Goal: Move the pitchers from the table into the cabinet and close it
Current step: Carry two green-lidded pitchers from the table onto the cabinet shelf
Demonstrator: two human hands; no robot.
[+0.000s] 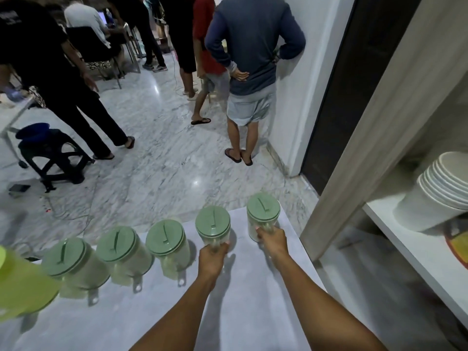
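Note:
Several clear pitchers with pale green lids stand in a row along the far edge of a white table point(243, 300). My right hand point(272, 240) grips the handle of the rightmost pitcher point(262, 211). My left hand point(212, 255) is closed around the handle of the second pitcher from the right point(212, 221). Three more pitchers point(164, 236) point(117, 245) point(64, 255) stand to the left with handles toward me. The open cabinet point(410, 239) is at the right, its white shelf beside the table.
A stack of white bowls point(435, 193) sits on the cabinet shelf, with a coloured plate point(458, 245) beside it. A lime green container point(17, 285) is at the table's left end. Several people stand on the marble floor beyond; a black stool point(54, 153) is at left.

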